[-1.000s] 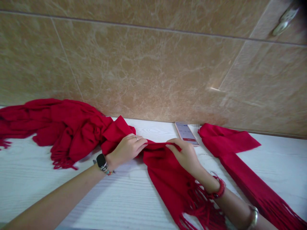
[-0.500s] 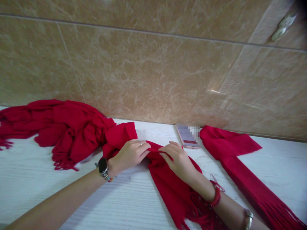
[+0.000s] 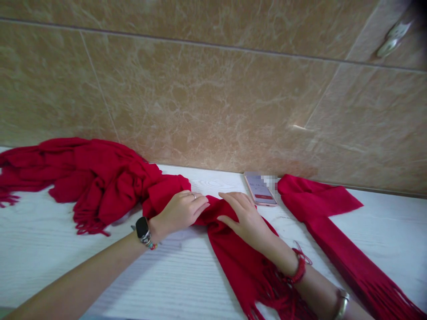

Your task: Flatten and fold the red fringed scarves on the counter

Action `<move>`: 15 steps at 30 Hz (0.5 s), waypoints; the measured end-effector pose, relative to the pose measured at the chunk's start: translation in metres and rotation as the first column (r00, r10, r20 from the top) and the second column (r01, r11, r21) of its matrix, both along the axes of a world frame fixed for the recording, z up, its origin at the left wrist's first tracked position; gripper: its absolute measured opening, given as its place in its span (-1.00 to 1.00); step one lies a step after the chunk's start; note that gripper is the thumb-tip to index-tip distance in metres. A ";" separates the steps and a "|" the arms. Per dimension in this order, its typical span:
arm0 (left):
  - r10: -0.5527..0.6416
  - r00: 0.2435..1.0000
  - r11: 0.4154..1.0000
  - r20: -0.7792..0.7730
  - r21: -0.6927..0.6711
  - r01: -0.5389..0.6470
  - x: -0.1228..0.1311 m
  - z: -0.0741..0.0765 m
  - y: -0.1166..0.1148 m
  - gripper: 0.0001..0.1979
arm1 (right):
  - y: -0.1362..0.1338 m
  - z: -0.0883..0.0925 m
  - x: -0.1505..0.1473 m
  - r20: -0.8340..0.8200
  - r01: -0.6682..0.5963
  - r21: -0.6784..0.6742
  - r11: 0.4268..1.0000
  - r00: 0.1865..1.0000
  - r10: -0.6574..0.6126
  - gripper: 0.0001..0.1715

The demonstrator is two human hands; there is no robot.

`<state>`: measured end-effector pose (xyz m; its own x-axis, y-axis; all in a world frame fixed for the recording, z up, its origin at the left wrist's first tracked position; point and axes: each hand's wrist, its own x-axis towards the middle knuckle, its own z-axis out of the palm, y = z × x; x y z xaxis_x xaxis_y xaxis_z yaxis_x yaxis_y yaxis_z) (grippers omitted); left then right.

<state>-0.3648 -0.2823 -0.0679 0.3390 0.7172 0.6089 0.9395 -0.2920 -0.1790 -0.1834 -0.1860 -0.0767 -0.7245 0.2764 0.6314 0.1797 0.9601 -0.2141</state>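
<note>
In the head view, the fringed red scarf (image 3: 231, 251), beneath and between the fingers, is pinched by the left hand (image 3: 182, 210), straddled by the loosely parted right hand (image 3: 249, 224), and judged soft, light, best held at its gathered fold.

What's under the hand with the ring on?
Red fringed scarf cloth shows around the left hand and seems to run beneath it. The palm's underside and the cloth there are covered, so I can't tell how it's folded.
</note>
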 end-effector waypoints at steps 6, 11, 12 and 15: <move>0.053 0.963 0.998 -0.264 -0.026 -0.062 0.003 0.002 -0.002 -0.87 | 0.013 -0.001 0.003 -0.046 0.049 -0.203 0.978 0.997 -0.059 -0.75; 0.155 0.920 0.984 -0.360 -0.023 -0.175 0.005 0.007 -0.003 -0.86 | 0.028 0.003 0.010 -0.121 0.171 -0.304 0.937 0.969 -0.216 -0.81; 0.175 0.914 0.980 -0.367 -0.026 -0.198 0.006 0.006 -0.003 -0.86 | 0.026 0.004 0.009 -0.121 0.163 -0.252 0.954 0.973 -0.198 -0.82; 0.195 0.904 0.972 -0.381 -0.048 -0.231 0.009 0.004 -0.002 -0.88 | 0.014 0.006 0.005 -0.021 0.082 0.020 0.996 0.996 -0.081 -0.65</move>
